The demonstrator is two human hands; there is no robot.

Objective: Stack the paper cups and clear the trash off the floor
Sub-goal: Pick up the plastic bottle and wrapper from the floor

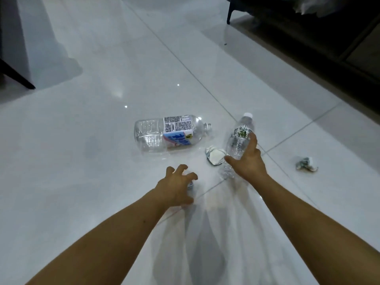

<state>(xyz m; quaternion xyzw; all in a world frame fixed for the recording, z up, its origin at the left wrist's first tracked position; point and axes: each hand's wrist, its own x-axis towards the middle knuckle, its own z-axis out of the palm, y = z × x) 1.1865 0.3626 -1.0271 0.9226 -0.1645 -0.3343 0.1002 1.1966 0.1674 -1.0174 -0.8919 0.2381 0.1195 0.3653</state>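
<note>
A glossy white tiled floor [86, 140] is being crossed by thin dark grout lines, with dark furniture legs [229, 15] being shown far beyond the large clear bottle [170, 133], which is lying on its side, uncapped, with wide bare tile left open behind and to the left of it. Just right of that bottle, a small capped bottle [239, 140] is being gripped by the right hand [247, 161], fingers wrapped around its body, above a crushed paper cup [213, 156]. Nearer than the large bottle, the left hand [176, 186] is being held clawed, fingers half curled over something small and mostly hidden, while a crumpled wad [306, 163] is lying well to the right.
</note>
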